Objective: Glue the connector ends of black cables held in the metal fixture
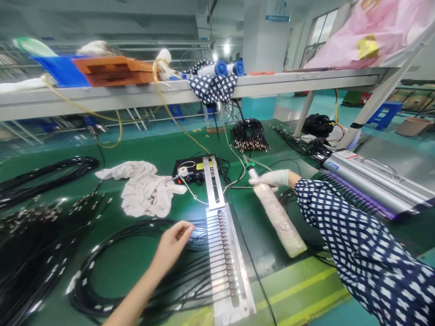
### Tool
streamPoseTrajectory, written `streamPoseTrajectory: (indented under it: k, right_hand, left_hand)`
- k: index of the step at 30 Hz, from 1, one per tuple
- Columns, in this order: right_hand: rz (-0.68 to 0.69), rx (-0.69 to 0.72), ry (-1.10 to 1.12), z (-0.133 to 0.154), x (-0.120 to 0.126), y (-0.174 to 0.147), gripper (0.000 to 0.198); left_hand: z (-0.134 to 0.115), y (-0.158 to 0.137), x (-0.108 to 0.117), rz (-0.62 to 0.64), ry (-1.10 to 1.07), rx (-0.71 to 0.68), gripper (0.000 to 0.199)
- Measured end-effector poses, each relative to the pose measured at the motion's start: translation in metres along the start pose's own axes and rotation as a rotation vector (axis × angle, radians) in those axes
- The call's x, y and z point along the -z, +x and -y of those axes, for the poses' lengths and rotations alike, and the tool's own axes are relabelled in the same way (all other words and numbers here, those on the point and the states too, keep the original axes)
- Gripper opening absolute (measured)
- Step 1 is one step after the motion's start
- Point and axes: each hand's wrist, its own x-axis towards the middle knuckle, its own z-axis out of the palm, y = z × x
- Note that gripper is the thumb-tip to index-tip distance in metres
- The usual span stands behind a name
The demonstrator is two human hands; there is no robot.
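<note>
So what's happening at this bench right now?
A person works at a green table. The left hand, bare, rests on black cables where they enter a long metal fixture that holds their ends in a row. The right hand, gloved with a patterned sleeve, grips the top of a wrapped dispenser tube lying beside the fixture. A crumpled cloth lies behind.

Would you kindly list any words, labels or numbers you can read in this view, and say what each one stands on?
No text here can be read.
Blue sign on the far pillar: light lettering, too small and blurred.
Yellow label on the black box: print blurred.
Red and blue labels on the grey machine: too small.
Yellow patch on the pink bag: no legible print.
</note>
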Motion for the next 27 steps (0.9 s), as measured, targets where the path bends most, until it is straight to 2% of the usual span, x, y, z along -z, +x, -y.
streamPoseTrajectory:
  k: [3, 5, 9, 11, 12, 14, 16, 18, 20, 23, 25, 27]
  right_hand:
    - [-0.057, -0.079, -0.262, 0.036, -0.014, 0.024, 0.027]
    - [-0.153, -0.065, -0.396, 0.065, -0.018, 0.036, 0.026]
    - [-0.432, 0.109, -0.603, 0.113, -0.027, 0.042, 0.039]
    - [-0.516, 0.248, -0.675, 0.120, -0.046, 0.034, 0.048]
    - [-0.517, 0.320, -0.704, 0.119, -0.061, 0.030, 0.055]
    - [-0.429, 0.472, -0.754, 0.112, -0.097, 0.023, 0.059]
    - [-0.326, 0.601, -0.803, 0.107, -0.131, 0.025, 0.045]
    - [-0.319, 0.684, -0.843, 0.114, -0.151, 0.041, 0.031]
    - [-0.394, 0.696, -0.878, 0.131, -0.154, 0.066, 0.034]
    - [-0.516, 0.608, -0.929, 0.163, -0.137, 0.101, 0.038]
    - [-0.544, 0.547, -0.964, 0.181, -0.125, 0.113, 0.038]
    - [-0.537, 0.510, -1.000, 0.197, -0.117, 0.109, 0.035]
  left_hand:
    - [0.032, 0.016, -0.001, -0.104, 0.208, -0.088, 0.034]
    - [0.044, 0.023, -0.005, -0.129, 0.271, -0.114, 0.032]
    - [0.055, 0.028, -0.014, -0.151, 0.351, -0.124, 0.029]
    - [0.058, 0.028, -0.016, -0.156, 0.376, -0.125, 0.027]
    - [0.058, 0.029, -0.017, -0.154, 0.381, -0.124, 0.026]
    - [0.059, 0.029, -0.017, -0.140, 0.384, -0.117, 0.024]
    - [0.059, 0.029, -0.016, -0.125, 0.385, -0.105, 0.024]
    - [0.058, 0.030, -0.016, -0.114, 0.390, -0.093, 0.023]
    - [0.058, 0.030, -0.015, -0.109, 0.396, -0.083, 0.023]
    - [0.057, 0.031, -0.016, -0.112, 0.402, -0.082, 0.020]
    - [0.056, 0.032, -0.016, -0.122, 0.404, -0.087, 0.018]
    - [0.055, 0.032, -0.015, -0.129, 0.405, -0.089, 0.017]
